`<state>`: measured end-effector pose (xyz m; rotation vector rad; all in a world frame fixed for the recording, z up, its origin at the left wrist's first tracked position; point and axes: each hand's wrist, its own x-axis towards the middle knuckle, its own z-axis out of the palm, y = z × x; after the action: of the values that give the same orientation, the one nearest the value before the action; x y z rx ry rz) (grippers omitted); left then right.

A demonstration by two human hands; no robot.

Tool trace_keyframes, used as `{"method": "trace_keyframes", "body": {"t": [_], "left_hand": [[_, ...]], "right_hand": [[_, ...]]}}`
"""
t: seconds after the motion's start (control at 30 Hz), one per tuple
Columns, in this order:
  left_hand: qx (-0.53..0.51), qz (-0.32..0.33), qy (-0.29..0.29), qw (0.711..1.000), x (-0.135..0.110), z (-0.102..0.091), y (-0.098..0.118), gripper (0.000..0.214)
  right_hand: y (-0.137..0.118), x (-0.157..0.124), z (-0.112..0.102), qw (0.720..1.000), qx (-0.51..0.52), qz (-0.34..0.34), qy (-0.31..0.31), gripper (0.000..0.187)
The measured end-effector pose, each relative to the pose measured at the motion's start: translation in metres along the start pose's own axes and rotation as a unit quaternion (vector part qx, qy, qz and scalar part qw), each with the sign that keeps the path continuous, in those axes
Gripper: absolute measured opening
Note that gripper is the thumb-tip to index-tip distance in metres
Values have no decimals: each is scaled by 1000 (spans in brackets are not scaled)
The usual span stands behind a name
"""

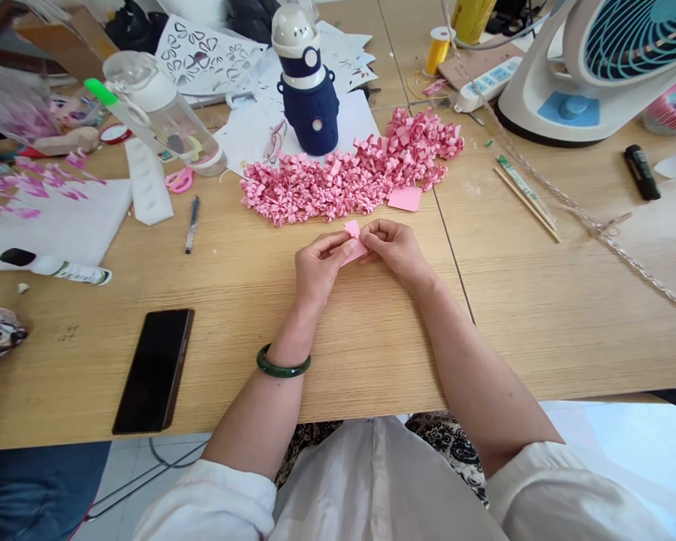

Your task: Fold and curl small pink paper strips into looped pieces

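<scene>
Between my two hands is a small piece of pink paper (pixel 354 253), pinched at both sides, with part of it sticking up past the fingertips. My left hand (pixel 319 264), closed on its left side, belongs to the arm with the dark green bangle (pixel 283 361). My right hand (pixel 395 249) grips the right side with thumb and fingers. Just beyond the hands lies a long heap of small pink paper curls (pixel 315 188). A flat pink paper square (pixel 404 198) rests at the heap's near right edge.
A navy bottle (pixel 309 113) stands behind the heap, on white sheets. To the left are a clear bottle (pixel 169 113), pink scissors (pixel 179 180), a pen (pixel 192 225) and a phone (pixel 154 372). On the right are a fan (pixel 574 109), wooden sticks (pixel 526 203) and a twisted cord (pixel 574 210).
</scene>
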<state>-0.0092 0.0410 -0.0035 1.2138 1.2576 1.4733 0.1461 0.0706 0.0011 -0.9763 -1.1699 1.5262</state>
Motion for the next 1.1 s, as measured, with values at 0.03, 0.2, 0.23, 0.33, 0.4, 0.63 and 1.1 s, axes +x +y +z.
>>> {"method": "trace_keyframes", "body": {"t": [0.03,0.2,0.23,0.33,0.4,0.63,1.1], "left_hand": [[11,3,-2,1000,0,0,0,16],[59,13,4,998,0,0,1,9],[61,15,2,998,0,0,1,9],[66,27,-5,997,0,-1,0,8],[65,36,-6,997,0,-2,-1,7],[70,5,29,997,2,-3,-5,13],[-26,-70,52,996,3,0,1,33]], "right_hand": [[0,0,0,1000,0,-1,-2,27],[1,-1,1,1000,-11,3,-4,26],[1,-1,2,1000,-13,3,-3,25],[-1,-1,3,1000,-19,1,-1,21],[-2,-2,3,1000,-28,1,-3,17],[-4,-5,2,998,-63,5,-26,11],[-9,-9,3,996,-57,4,-67,8]]}}
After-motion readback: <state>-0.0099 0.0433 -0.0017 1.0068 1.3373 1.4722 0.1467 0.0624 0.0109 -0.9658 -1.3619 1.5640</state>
